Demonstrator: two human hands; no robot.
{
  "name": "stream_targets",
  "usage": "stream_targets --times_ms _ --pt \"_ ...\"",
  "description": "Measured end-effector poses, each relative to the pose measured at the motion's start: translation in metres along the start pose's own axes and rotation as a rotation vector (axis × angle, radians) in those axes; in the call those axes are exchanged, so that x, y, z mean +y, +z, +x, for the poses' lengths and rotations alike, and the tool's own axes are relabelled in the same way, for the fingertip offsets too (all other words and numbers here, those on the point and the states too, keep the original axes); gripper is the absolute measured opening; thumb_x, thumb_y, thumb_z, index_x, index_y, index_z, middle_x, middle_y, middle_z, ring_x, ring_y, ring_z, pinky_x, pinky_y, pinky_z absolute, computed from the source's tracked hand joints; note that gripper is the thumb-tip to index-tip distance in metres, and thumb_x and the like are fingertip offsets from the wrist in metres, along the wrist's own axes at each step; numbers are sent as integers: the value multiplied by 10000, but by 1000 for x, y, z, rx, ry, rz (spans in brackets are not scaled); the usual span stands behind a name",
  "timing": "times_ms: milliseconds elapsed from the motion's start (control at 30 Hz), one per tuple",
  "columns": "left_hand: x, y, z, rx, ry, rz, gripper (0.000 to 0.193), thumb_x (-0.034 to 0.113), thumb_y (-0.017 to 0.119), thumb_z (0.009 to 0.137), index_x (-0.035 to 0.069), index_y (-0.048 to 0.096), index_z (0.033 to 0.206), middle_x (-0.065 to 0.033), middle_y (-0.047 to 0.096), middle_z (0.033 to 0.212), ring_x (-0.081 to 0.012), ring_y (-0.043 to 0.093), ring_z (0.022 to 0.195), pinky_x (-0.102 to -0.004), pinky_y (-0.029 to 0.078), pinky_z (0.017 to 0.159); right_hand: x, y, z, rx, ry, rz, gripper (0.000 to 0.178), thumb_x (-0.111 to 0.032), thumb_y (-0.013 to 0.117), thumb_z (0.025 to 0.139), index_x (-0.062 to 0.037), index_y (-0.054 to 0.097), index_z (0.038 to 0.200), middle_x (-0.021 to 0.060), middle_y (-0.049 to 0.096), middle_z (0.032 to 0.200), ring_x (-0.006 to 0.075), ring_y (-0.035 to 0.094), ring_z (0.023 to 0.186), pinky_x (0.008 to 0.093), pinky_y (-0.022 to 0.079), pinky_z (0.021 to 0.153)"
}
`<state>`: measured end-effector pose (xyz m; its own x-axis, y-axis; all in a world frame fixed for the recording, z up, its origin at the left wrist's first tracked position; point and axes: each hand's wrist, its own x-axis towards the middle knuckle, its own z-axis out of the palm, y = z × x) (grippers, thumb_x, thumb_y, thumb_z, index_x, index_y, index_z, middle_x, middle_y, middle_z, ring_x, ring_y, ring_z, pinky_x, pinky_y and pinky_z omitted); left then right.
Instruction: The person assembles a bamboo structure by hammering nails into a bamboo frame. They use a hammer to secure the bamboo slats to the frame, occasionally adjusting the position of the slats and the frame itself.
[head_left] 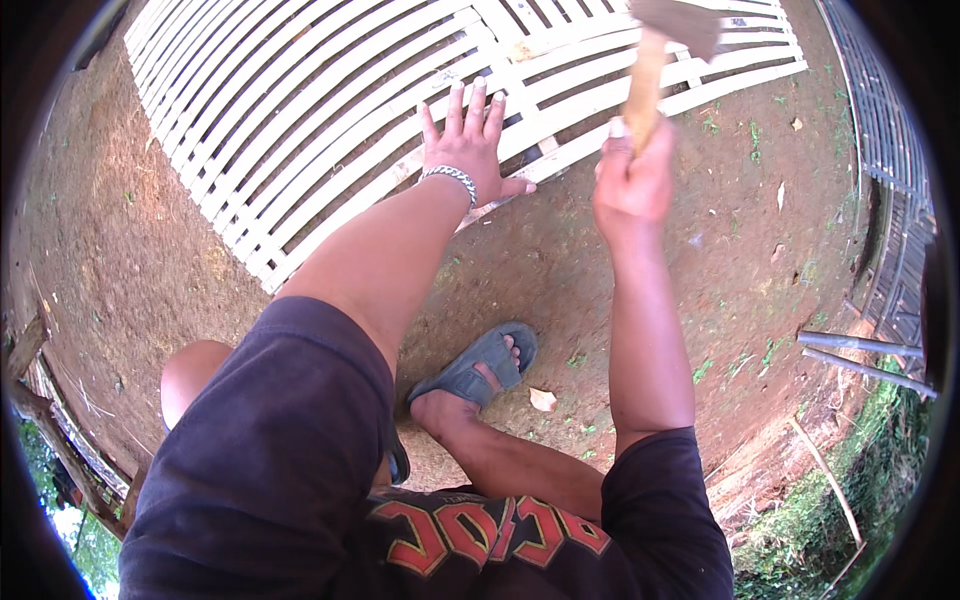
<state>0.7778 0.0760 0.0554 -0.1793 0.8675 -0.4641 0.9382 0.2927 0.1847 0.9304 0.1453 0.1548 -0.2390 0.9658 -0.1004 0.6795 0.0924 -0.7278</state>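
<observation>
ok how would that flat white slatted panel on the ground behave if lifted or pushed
The flat white slatted panel would probably flex a little, as its strips look long and thin. Its many gaps suggest it is light for its size. Lying flat on the brown dirt ground, it seems likelier to slide than tip.

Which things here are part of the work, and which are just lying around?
Seemingly in use:
- wooden-handled tool, gripped by the right hand
- pale slatted panel, under the spread left hand

Apparently just lying about:
- dry leaf
- thin stick
</observation>
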Motion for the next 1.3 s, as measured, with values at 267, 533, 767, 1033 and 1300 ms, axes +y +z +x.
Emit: stream_targets --times_ms 267,533,767,1033,1300 --pt "-2 0 0 -39 -19 15 1329 911 608 748 126 105 1695 -146 50 1766 -377 6 1624 -698 57 1247 38 4 -9 -378 158 -532 338 -254 548 1075 -20 465 1303 270 709 1077 455 714 993 517 573 836" --pt "3 -3 -1 -37 0 30 1309 916 582 767 125 105 1695 -143 48 1766 -377 -4 1624 -696 65 1248 46 22 -19 -416 202 -689 386 -312 548 1067 -50 453 1334 275 701 986 413 719 988 539 554 860" --pt "-1 -2 1 -19 -1 27 1312 919 576 767 119 104 1693 -140 37 1768 -375 -8 1624 -700 65 1247 8 -4 -4 80 -110 -39 321 -240 562 1070 -20 449 1275 195 698 930 326 722 839 472 580 762" --pt "-4 -5 -3 -51 -23 22 1297 907 582 774 127 107 1695 -127 49 1769 -368 -5 1625 -689 63 1253 37 10 -11 -462 189 -535 294 -140 560 1032 -37 450 1284 292 696 1066 513 669 1000 571 523 873" --pt "1 -2 -1 -25 -3 11 1295 907 588 767 122 133 1691 -124 82 1766 -357 7 1627 -695 67 1250 38 19 -19 -500 352 -579 318 -195 582 1031 -23 475 1277 329 680 1134 491 669 1058 577 526 898"
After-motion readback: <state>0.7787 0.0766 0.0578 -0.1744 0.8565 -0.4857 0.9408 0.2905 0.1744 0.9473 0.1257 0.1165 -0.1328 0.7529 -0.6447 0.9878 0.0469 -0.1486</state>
